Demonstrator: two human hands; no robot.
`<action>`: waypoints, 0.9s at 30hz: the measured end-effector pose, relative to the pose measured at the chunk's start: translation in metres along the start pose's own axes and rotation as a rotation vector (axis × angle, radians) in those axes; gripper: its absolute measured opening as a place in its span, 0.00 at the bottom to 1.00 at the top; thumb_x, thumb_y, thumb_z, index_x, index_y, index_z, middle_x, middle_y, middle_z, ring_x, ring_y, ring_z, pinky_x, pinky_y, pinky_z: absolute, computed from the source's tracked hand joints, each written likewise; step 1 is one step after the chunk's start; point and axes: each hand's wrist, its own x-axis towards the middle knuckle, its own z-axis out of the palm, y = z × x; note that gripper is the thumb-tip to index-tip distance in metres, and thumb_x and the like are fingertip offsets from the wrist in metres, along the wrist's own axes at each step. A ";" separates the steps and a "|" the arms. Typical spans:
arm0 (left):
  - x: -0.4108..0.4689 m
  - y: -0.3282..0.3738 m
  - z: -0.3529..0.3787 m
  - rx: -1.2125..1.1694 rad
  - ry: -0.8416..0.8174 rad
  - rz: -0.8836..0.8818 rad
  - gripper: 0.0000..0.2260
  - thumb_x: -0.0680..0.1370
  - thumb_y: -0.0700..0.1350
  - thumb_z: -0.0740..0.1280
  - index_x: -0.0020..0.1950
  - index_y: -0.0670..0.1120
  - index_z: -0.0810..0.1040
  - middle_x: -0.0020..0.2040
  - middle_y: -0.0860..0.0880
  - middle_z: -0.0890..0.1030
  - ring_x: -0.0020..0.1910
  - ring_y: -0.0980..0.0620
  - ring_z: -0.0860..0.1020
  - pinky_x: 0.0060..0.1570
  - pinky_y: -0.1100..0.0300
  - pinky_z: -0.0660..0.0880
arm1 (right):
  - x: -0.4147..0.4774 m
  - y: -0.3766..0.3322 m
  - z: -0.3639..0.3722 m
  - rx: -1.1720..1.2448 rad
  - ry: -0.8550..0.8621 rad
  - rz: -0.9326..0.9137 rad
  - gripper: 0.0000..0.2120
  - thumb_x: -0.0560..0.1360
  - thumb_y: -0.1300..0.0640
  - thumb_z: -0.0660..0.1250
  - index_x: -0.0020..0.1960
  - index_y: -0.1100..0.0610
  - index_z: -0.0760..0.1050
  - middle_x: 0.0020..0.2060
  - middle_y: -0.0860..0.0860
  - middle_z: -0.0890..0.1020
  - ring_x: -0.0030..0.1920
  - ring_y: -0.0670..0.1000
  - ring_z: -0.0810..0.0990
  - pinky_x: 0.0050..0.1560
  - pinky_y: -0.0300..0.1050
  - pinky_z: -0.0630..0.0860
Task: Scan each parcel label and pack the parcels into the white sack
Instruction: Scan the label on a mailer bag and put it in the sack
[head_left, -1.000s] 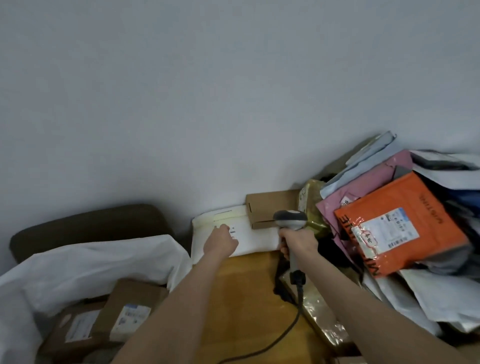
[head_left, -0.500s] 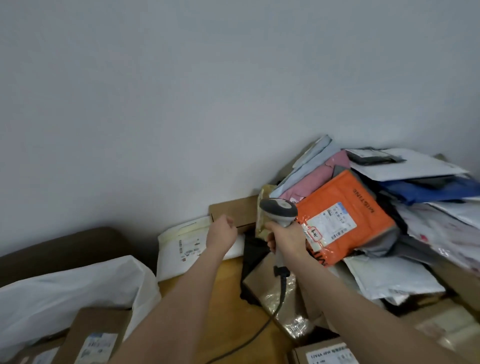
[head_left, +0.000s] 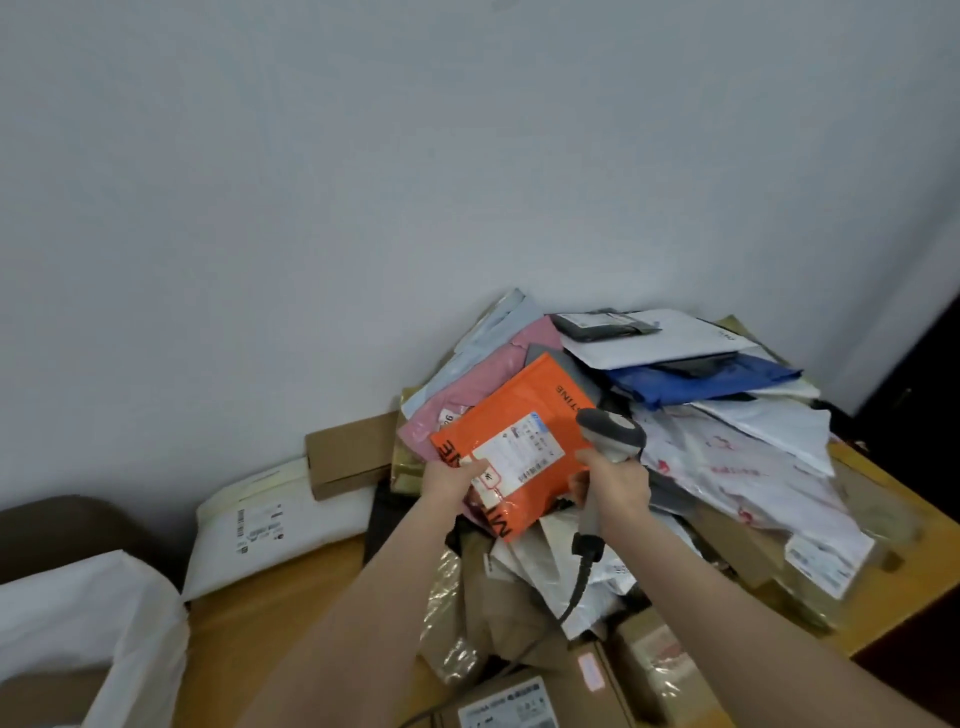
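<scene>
Since a second ago the left hand (head_left: 451, 480) has quit the white envelope (head_left: 270, 525) lying by the far wall. It has crossed right to the heap of parcels, where it now grips the near-left edge of the orange parcel (head_left: 506, 408), thumb on its face beside the label (head_left: 524, 452). The right hand (head_left: 618, 491) is wrapped round the handle of the scanner (head_left: 613, 436), whose head stands just right of that label. Judgement: the orange parcel is next for scanning — it rests on the heap, well apart from the white sack (head_left: 78, 613) at near left, so packing is not yet done.
</scene>
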 end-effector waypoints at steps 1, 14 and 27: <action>-0.002 -0.003 0.006 -0.019 0.055 -0.014 0.17 0.73 0.38 0.73 0.60 0.38 0.75 0.56 0.39 0.80 0.53 0.41 0.79 0.43 0.55 0.75 | 0.003 0.002 -0.007 0.036 -0.032 0.021 0.08 0.70 0.60 0.71 0.36 0.63 0.76 0.26 0.56 0.81 0.28 0.55 0.79 0.41 0.51 0.80; -0.078 0.008 -0.027 -0.244 -0.097 -0.010 0.10 0.75 0.38 0.70 0.55 0.41 0.77 0.43 0.44 0.85 0.39 0.48 0.85 0.33 0.59 0.80 | -0.009 0.006 -0.008 0.130 -0.160 0.028 0.15 0.70 0.62 0.74 0.53 0.60 0.73 0.47 0.56 0.81 0.48 0.57 0.81 0.51 0.54 0.79; -0.112 0.019 -0.139 0.145 0.037 0.027 0.15 0.72 0.47 0.74 0.56 0.47 0.79 0.54 0.46 0.82 0.52 0.47 0.79 0.43 0.55 0.76 | -0.067 0.003 0.014 -0.223 -0.400 -0.263 0.09 0.71 0.70 0.67 0.41 0.58 0.72 0.39 0.58 0.81 0.40 0.56 0.80 0.37 0.46 0.75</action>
